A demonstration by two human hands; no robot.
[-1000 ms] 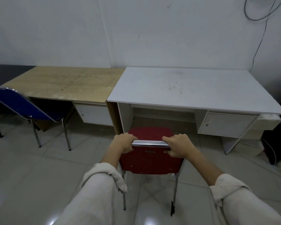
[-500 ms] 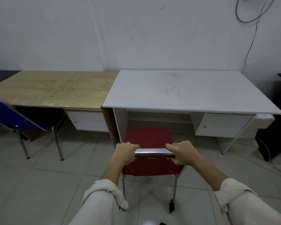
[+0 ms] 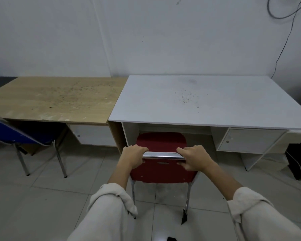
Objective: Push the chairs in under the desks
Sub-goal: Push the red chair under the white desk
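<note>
A red chair point(image 3: 161, 141) with a chrome frame stands in front of the white desk point(image 3: 207, 101), its seat front just under the desk's edge. My left hand point(image 3: 133, 154) grips the left end of the chrome top bar of the backrest. My right hand point(image 3: 194, 157) grips the right end of the same bar. A blue chair point(image 3: 10, 133) stands at the far left, pulled out from the wooden desk point(image 3: 56, 98) and partly cut off by the frame.
Both desks stand side by side against a white wall. The white desk has a cabinet point(image 3: 250, 140) on its right; the wooden desk has a drawer unit point(image 3: 92, 134). A dark object point(image 3: 299, 159) sits on the floor at far right. The floor is tiled.
The red chair has slid forward toward the white desk, its seat now reaching under the desk's front edge. Both hands stayed on the top bar.
</note>
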